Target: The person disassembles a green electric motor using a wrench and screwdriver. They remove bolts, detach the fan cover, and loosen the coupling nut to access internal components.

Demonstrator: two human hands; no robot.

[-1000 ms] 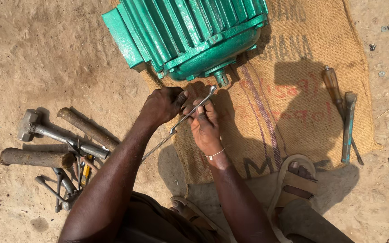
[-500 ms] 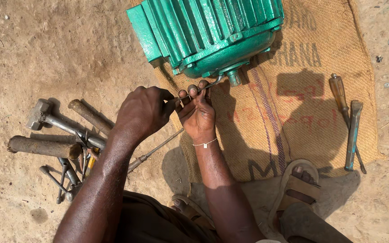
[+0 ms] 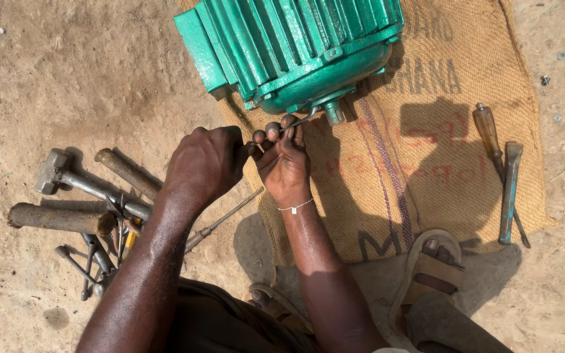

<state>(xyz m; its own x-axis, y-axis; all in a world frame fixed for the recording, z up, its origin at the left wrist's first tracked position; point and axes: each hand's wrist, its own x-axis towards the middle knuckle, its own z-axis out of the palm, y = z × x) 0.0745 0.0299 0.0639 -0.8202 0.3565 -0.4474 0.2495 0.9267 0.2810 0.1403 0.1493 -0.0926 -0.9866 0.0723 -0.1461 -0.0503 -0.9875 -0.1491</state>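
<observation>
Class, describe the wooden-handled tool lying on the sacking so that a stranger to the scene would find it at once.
Start at the big green ribbed motor casing lying on the brown burlap sack. Move to the sack's right edge, where two long tools lie side by side. The wooden-handled screwdriver is the upper one; its rounded brown handle sets it apart from the flat bluish metal tool beside it.

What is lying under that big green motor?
The green motor rests on a brown burlap sack spread over sandy ground. The sack continues beneath it, but whatever lies directly under the housing is covered.
</observation>
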